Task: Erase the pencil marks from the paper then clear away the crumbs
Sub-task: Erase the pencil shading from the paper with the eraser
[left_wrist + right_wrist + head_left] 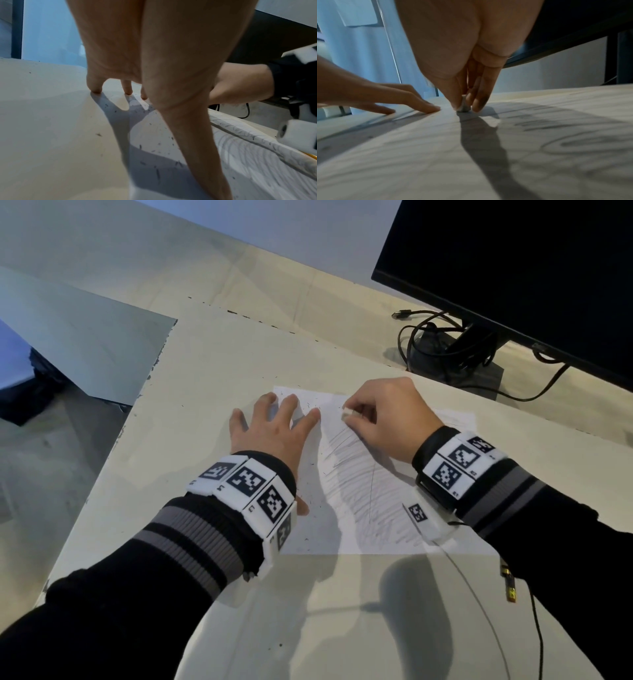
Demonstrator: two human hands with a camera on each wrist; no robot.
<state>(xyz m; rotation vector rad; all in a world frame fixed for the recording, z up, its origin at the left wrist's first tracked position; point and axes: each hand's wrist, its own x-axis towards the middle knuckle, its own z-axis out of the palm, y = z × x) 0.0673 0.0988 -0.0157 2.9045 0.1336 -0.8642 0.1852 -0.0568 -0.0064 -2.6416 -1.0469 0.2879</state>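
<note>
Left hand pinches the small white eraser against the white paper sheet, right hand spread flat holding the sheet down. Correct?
Hands are swapped. The head view shows the right hand pinching the small white eraser against the white paper sheet; the left hand is spread flat holding the sheet down. The right wrist view confirms the pinch.

From my seat, the eraser (347, 412) is mostly buried in my right hand (383, 419); only a tip shows. My left hand (270, 436) covers the paper's (349, 501) left edge. The monitor (520, 275) runs off frame, and crumbs (157, 174) blur.
</note>
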